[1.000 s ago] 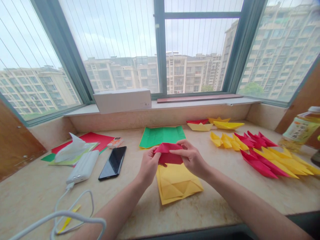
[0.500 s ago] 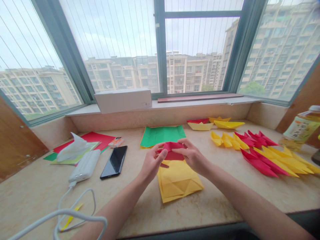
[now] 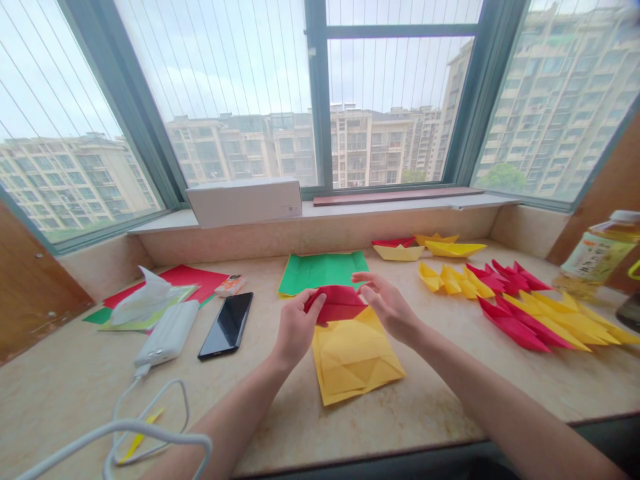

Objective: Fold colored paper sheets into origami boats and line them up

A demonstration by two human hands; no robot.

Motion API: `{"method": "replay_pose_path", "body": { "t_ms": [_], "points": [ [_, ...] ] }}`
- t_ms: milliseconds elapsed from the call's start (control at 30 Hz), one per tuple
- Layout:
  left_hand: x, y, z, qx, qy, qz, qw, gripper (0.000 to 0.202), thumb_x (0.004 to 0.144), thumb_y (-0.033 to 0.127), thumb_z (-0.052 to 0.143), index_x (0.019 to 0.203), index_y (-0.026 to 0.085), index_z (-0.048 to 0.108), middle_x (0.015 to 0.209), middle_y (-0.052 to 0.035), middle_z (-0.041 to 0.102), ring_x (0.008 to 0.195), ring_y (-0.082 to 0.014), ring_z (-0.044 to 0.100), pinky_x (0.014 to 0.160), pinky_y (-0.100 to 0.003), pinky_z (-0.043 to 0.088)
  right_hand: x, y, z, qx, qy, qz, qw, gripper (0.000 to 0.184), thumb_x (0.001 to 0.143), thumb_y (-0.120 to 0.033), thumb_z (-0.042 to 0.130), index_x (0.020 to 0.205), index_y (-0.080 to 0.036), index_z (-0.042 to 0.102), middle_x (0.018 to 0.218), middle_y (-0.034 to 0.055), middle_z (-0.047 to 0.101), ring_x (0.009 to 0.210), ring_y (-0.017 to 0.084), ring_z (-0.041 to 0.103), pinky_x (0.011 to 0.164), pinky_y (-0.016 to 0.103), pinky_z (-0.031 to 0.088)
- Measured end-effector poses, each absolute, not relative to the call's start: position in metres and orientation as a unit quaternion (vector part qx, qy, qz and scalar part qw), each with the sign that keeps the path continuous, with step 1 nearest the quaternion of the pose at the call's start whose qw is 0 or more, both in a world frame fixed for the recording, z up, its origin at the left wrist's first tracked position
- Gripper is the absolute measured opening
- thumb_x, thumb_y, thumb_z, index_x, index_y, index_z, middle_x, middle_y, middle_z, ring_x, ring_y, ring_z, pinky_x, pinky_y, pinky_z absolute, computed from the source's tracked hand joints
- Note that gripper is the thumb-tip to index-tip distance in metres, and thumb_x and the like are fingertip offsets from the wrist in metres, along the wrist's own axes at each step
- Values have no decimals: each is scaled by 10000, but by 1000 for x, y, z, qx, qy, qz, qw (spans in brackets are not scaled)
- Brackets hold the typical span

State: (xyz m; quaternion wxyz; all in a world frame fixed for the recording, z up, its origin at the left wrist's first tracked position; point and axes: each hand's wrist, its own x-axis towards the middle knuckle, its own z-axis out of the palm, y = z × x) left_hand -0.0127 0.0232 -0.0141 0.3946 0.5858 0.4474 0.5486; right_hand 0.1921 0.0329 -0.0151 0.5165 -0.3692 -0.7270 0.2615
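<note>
We have 1 piece of red paper [image 3: 344,308], plain in colour and folded into a small, wide shape that runs longer from side to side than from front to back. Its left end sits pinched in our left fingers [image 3: 316,307], the thumb lying over the face turned toward us. From that grip the paper stretches right, tapering to a corner just below our parted right fingers [image 3: 368,278]; we cannot tell whether those touch its edge. Fold lines cross the face between our 2 hands, and the paper is held up, not spread flat.
</note>
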Motion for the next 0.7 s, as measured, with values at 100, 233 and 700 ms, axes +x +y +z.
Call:
{"method": "replay_pose_path", "body": {
  "t_ms": [100, 233, 700],
  "points": [
    [-11, 22, -16, 602, 429, 550, 388, 355, 838, 452, 665, 956, 120, 709, 850, -55, 695, 686, -177, 668, 473, -270, 619, 188, 35, -15, -411, -677, 347, 502, 425, 942, -485, 520, 1171, -159, 667, 1058, 123, 736, 883, 231, 690, 781, 371, 556],
    [-8, 20, -13, 590, 425, 557, 401, 361, 817, 453, 692, 945, 116, 714, 864, -59, 700, 662, -168, 662, 455, -260, 607, 187, 36, -15, -396, -664, 401, 491, 391, 867, -521, 619, 938, -161, 755, 855, 76, 769, 796, 226, 701, 728, 345, 560],
    [-8, 18, -7, 559, 429, 558, 438, 386, 810, 473, 702, 933, 108, 677, 774, -46, 711, 617, -180, 685, 452, -278, 609, 189, 24, -2, -328, -681, 484, 441, 387, 874, -500, 650, 1054, -158, 676, 994, 86, 735, 856, 209, 694, 686, 285, 552]
  ]
}}
